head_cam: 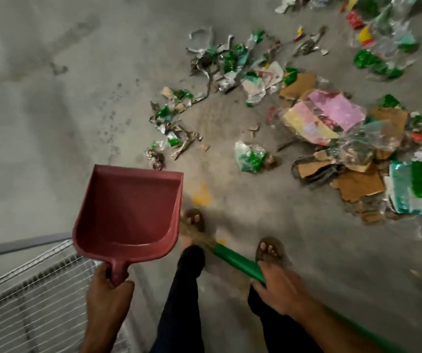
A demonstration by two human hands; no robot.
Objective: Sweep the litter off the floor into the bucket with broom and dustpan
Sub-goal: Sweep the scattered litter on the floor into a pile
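Left hand [108,289] grips the handle of the dark red plastic dustpan [128,212], pan held empty above the grey concrete floor [52,110]. Right hand [278,289] clasps the green-handled straw broom [238,263], bristles by the sandalled feet. Scattered green wrappers and cardboard litter [319,118] lie ahead.

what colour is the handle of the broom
Green: the broom's smooth plastic handle, gripped by the right hand, shows best in the head view.

broom [238,264]: bristles blurred, partly behind dustpan [128,212] | litter [332,123]: cut off top/right edges
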